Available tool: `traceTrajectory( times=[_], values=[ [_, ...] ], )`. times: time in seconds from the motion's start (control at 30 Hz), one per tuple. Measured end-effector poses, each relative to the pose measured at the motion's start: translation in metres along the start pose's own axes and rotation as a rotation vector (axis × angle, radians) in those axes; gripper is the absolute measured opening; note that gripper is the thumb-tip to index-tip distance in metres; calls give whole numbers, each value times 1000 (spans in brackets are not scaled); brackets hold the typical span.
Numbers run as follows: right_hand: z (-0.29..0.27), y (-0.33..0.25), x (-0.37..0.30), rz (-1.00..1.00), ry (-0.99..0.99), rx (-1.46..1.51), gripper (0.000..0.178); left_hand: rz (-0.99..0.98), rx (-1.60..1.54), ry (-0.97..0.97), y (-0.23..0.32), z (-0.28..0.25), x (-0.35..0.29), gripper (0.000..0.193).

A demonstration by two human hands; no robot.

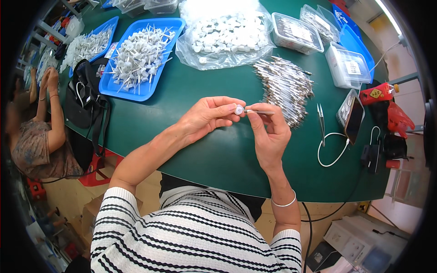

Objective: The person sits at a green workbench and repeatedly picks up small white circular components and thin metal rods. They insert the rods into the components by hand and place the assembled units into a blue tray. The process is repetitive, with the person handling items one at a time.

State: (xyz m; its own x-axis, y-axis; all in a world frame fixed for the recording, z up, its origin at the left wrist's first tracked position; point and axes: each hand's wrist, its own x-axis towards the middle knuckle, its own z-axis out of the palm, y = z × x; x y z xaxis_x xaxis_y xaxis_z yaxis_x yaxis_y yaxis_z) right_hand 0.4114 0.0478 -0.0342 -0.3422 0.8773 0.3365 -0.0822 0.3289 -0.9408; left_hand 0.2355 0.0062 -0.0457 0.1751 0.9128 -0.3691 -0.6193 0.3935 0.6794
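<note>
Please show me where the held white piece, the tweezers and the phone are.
White piece (239, 109): head view, its round face.
Tweezers (322, 123): head view, their metal body.
Phone (354, 120): head view, its dark screen.

The person wears a white knit top (191, 227) with a visibly textured weave, crossed by narrow black stripes that run mostly in close pairs and look slightly wavy. The left sleeve (116, 218) and right sleeve (287, 249) carry the same striping and finish in pale edges, leaving the left forearm (152, 152) and right forearm (287, 219) bare. A slim, rounded, whitish-silver bangle (283, 206) circles the right one. The left hand (211, 117) and right hand (269, 132) are ungloved, and black cloth (170, 183) shows beyond the top's hem
</note>
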Motion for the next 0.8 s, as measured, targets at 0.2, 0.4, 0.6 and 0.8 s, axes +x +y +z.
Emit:
traceTrajectory(
  times=[0.2,0.4,0.6,0.8],
  values=[
    [0,-1,0,-15,2,-25,11,-7,5,-3,1,0,0,30],
    [0,-2,0,-26,-8,-39,9,8,15,-12,0,-1,0,29],
    [-1,0,2,-86,-27,-109,10,29,71,7,0,1,0,26],
    [-3,-2,3,-118,-35,-196,11,45,148,26,-2,-1,1,26]
  ],
)
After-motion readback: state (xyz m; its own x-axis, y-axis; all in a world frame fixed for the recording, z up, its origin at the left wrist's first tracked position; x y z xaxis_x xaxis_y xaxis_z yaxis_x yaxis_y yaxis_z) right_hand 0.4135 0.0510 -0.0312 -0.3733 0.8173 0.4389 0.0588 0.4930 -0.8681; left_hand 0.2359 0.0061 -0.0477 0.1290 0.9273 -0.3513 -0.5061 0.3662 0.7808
